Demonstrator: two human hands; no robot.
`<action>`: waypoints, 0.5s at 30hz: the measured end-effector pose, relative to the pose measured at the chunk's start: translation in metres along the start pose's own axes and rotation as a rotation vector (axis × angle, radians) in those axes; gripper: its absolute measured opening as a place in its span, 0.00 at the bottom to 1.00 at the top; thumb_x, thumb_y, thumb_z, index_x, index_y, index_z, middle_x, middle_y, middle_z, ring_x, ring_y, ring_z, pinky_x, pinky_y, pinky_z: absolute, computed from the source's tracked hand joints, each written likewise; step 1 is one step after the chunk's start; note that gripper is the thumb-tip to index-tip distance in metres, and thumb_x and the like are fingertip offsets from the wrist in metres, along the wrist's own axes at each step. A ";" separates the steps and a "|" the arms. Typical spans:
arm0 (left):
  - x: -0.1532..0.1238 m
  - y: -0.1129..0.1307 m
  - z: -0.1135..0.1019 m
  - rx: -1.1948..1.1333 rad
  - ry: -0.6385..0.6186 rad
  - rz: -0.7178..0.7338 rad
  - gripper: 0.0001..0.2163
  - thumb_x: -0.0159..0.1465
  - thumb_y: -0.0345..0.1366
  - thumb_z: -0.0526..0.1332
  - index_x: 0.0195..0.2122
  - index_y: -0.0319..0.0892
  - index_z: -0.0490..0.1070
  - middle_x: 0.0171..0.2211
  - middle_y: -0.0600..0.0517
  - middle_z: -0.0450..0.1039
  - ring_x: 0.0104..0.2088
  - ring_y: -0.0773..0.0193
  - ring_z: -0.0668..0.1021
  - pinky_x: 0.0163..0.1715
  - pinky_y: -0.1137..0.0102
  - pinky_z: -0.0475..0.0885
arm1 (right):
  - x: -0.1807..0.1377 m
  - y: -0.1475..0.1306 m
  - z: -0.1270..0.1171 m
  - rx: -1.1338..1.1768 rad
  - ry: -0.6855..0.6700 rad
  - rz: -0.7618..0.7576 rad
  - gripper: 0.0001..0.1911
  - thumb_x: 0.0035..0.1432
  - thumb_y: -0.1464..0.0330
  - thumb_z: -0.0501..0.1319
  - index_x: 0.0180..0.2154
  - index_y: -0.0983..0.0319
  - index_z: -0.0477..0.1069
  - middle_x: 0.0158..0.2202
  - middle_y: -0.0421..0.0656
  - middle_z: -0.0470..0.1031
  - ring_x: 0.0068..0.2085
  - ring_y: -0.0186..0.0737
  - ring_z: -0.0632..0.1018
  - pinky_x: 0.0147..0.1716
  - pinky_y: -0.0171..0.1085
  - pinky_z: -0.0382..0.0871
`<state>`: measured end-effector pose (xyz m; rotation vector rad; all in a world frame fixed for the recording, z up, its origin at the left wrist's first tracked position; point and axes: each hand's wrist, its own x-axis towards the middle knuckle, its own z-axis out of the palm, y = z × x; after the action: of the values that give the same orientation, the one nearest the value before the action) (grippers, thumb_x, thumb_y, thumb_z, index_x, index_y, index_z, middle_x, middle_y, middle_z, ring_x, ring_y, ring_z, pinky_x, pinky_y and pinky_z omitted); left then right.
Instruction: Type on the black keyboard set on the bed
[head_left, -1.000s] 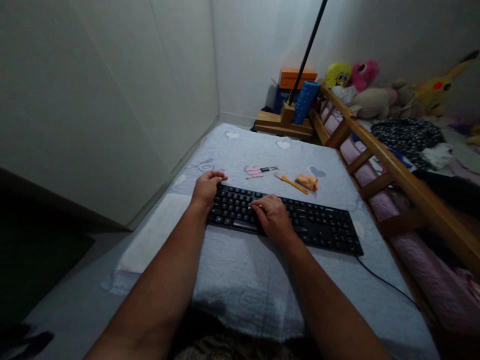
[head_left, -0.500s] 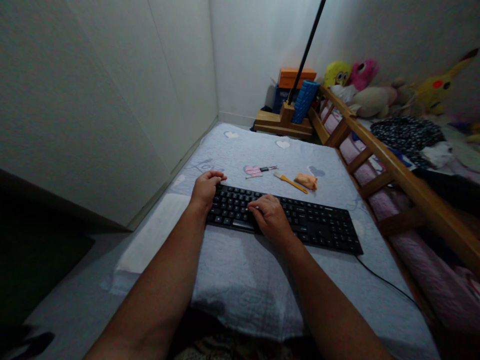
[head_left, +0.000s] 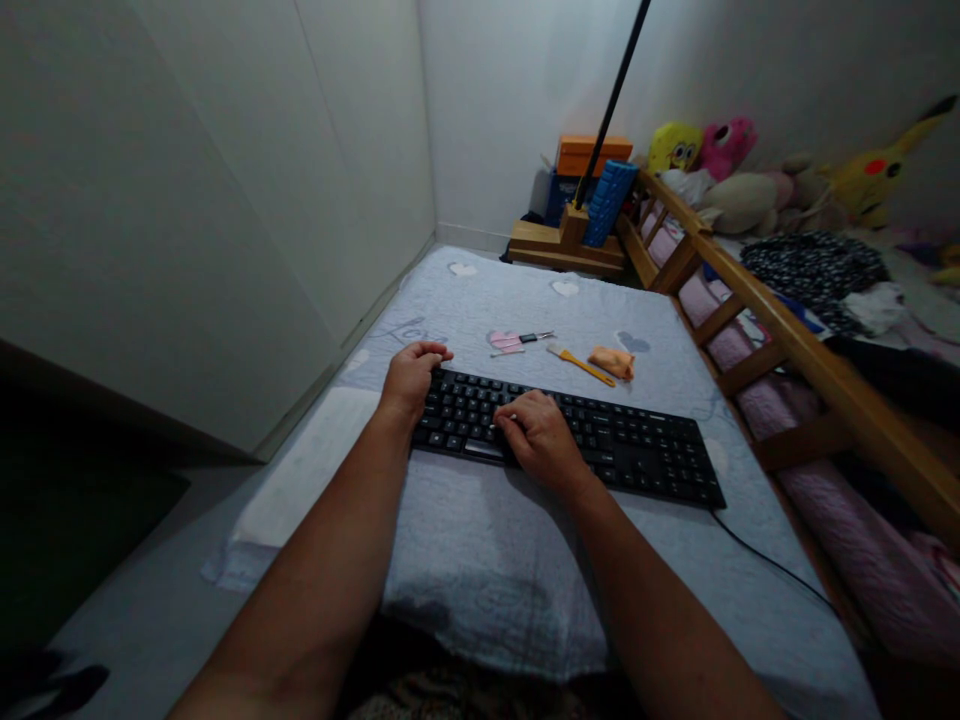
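A black corded keyboard (head_left: 637, 455) lies slightly askew on the cloth-covered table. My left hand (head_left: 409, 380) is closed at its far left corner, with thumb and fingers around the edge. My right hand (head_left: 541, 430) is over the middle of the keys, its fingers pinched on what looks like a cotton swab; only a small pale tip shows beside the keys. Beyond the keyboard lie another thin swab (head_left: 508, 351), a small tool with a dark grip and metal tip (head_left: 529, 338), a yellow-handled brush (head_left: 589, 368) and a crumpled orange cloth bundle (head_left: 612, 362).
A folded white cloth (head_left: 307, 460) lies at the table's left side, near a pale cabinet wall (head_left: 225, 200). A wooden bed rail (head_left: 795, 360) runs along the right. A wooden stand with a black pole (head_left: 574, 235) is past the far edge. The keyboard cable (head_left: 772, 560) trails right.
Almost nothing differs. My right hand has shifted very slightly over the keys; my left hand and the keyboard stay in place.
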<state>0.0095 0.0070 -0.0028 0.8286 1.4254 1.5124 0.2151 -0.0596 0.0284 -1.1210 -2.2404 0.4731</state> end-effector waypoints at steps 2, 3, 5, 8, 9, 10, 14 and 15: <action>0.000 0.000 0.000 -0.003 0.000 -0.001 0.06 0.47 0.30 0.59 0.28 0.40 0.70 0.29 0.50 0.75 0.34 0.63 0.75 0.41 0.68 0.66 | 0.000 0.001 0.000 0.007 -0.006 -0.008 0.08 0.60 0.72 0.56 0.32 0.61 0.73 0.32 0.43 0.76 0.39 0.40 0.71 0.43 0.41 0.59; 0.000 -0.001 0.000 -0.005 0.000 -0.003 0.06 0.47 0.30 0.59 0.27 0.40 0.70 0.29 0.50 0.75 0.34 0.63 0.75 0.41 0.67 0.66 | 0.000 0.001 0.001 0.010 -0.008 -0.011 0.08 0.60 0.72 0.56 0.32 0.61 0.73 0.32 0.43 0.76 0.39 0.40 0.71 0.44 0.41 0.59; 0.000 -0.001 0.000 -0.008 0.000 -0.004 0.06 0.46 0.30 0.59 0.27 0.40 0.70 0.29 0.50 0.75 0.34 0.63 0.75 0.41 0.67 0.66 | 0.000 0.001 0.001 0.015 -0.010 -0.010 0.08 0.60 0.72 0.56 0.32 0.61 0.73 0.32 0.43 0.76 0.39 0.40 0.71 0.44 0.41 0.59; 0.000 -0.001 0.000 -0.015 0.000 0.001 0.06 0.47 0.30 0.59 0.27 0.40 0.71 0.28 0.50 0.75 0.34 0.63 0.75 0.41 0.67 0.66 | 0.000 0.000 0.000 0.017 -0.012 -0.009 0.08 0.60 0.72 0.56 0.32 0.61 0.73 0.32 0.43 0.76 0.39 0.40 0.71 0.44 0.41 0.60; 0.000 -0.001 0.000 -0.018 -0.002 0.001 0.06 0.47 0.30 0.59 0.28 0.40 0.71 0.28 0.50 0.75 0.34 0.63 0.75 0.41 0.67 0.66 | 0.000 0.000 -0.001 0.016 -0.011 -0.008 0.08 0.60 0.72 0.55 0.32 0.61 0.73 0.32 0.43 0.76 0.39 0.40 0.71 0.44 0.41 0.60; 0.000 -0.001 0.000 -0.021 -0.002 0.001 0.06 0.47 0.30 0.59 0.28 0.40 0.71 0.28 0.50 0.75 0.34 0.63 0.75 0.41 0.67 0.66 | 0.000 0.000 -0.002 0.014 -0.009 -0.008 0.08 0.59 0.72 0.55 0.32 0.61 0.73 0.32 0.43 0.76 0.39 0.40 0.71 0.44 0.41 0.60; 0.000 0.000 -0.001 -0.011 -0.003 -0.001 0.06 0.46 0.30 0.59 0.27 0.40 0.70 0.28 0.50 0.75 0.34 0.63 0.75 0.41 0.67 0.66 | 0.000 0.002 -0.005 0.006 -0.002 0.004 0.08 0.58 0.73 0.56 0.31 0.61 0.73 0.31 0.43 0.76 0.38 0.40 0.71 0.42 0.41 0.60; 0.000 0.000 0.000 -0.007 -0.003 -0.003 0.06 0.47 0.30 0.59 0.27 0.40 0.70 0.29 0.50 0.75 0.33 0.63 0.75 0.41 0.67 0.66 | -0.001 0.002 -0.005 0.005 -0.004 0.007 0.08 0.58 0.73 0.56 0.30 0.61 0.73 0.31 0.43 0.75 0.38 0.40 0.71 0.42 0.41 0.61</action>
<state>0.0091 0.0067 -0.0027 0.8236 1.4183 1.5125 0.2199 -0.0587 0.0313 -1.1264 -2.2382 0.4832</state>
